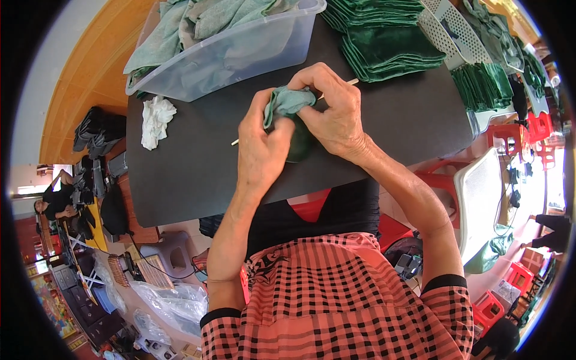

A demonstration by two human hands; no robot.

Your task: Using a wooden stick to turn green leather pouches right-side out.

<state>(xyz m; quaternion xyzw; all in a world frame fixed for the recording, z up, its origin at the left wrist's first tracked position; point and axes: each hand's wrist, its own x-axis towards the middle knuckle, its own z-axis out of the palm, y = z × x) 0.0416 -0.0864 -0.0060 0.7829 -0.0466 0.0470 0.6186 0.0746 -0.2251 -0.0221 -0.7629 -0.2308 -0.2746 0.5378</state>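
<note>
Over the near half of the dark table, my left hand [261, 147] and my right hand [333, 114] pinch a small green cloth piece [289, 101] between thumbs and fingers. Its pale grey-green side faces out in a bunched, rounded rim. Darker green fabric [302, 146] hangs below, between my wrists, partly hidden by my hands. A thin pale stick [234, 142] runs slantwise behind both hands, its ends showing on either side. Whether the stick is held or lies on the table, I cannot tell.
A clear plastic bin [222, 69] of grey-green cloth pieces stands at the far left. Crumpled white tissue [157, 122] lies near it. Stacked dark green velvet pieces [393, 51] fill the far right, beside a perforated light basket [447, 36]. A white-backed chair [480, 192] stands right of the table [180, 180].
</note>
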